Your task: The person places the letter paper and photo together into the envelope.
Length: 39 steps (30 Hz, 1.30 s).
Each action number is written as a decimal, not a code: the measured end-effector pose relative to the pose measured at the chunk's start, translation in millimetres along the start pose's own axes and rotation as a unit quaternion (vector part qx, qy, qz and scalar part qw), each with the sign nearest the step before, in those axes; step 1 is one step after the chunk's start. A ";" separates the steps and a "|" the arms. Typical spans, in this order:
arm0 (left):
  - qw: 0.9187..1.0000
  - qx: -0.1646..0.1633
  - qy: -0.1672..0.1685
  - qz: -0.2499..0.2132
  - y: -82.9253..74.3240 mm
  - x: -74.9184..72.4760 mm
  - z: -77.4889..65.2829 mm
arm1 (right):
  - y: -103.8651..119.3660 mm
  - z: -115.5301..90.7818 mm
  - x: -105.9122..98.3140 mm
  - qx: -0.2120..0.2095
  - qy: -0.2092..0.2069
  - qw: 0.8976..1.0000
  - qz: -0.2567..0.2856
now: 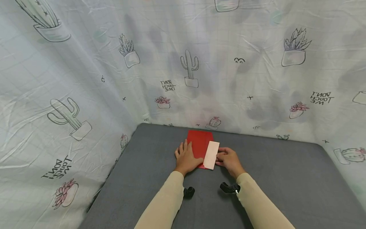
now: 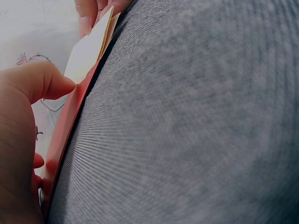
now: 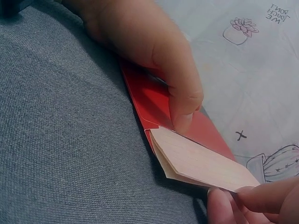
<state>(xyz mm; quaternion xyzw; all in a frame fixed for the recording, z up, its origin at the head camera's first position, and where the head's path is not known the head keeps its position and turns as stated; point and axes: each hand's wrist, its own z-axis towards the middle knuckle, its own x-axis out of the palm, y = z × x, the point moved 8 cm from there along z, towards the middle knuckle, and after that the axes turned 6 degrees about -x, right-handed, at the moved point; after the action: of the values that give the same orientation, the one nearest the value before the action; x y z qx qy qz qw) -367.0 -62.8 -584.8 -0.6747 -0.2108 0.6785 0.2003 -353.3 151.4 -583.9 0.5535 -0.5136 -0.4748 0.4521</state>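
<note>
A flat red paper envelope [image 1: 198,143] lies toward the far side of the grey table. Along its right side is a folded cream paper [image 1: 212,154], its layers standing slightly apart at the near end in the right wrist view. My left hand [image 1: 186,159] rests on the envelope's left part with fingers spread, the thumb pressing beside the cream paper. From the right, my right hand [image 1: 229,160] pinches the cream paper's outer edge between thumb and fingers. Some of the right fingers are hidden beneath the paper.
A grey cloth-covered table [image 1: 274,178] extends around the envelope. White curtain [image 1: 200,38] printed with cacti hangs behind the far edge and along the left side. Black wrist straps [image 1: 228,187] sit at both sleeves.
</note>
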 end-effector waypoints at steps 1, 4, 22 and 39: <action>1.000 0.000 0.000 0.000 -0.1 -0.2 0.0 | -0.1 0.0 0.3 -0.001 0.000 1.000 -0.001; 1.000 -0.001 0.001 0.001 -0.4 -0.3 -0.2 | 0.0 0.1 1.4 -0.003 0.001 1.000 -0.005; 1.000 0.002 0.004 0.002 1.2 3.7 1.8 | 3.0 -1.4 7.6 -0.019 0.004 0.999 -0.026; 1.000 0.008 0.008 0.001 5.7 3.7 0.4 | 11.7 -10.9 12.6 -0.024 -0.012 0.999 -0.045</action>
<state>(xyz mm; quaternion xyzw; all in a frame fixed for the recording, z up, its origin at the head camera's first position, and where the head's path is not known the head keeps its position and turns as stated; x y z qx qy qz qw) -367.4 -65.5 -591.1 -0.6783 -0.2032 0.6752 0.2066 -343.9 138.2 -571.7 0.5589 -0.4822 -0.5137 0.4372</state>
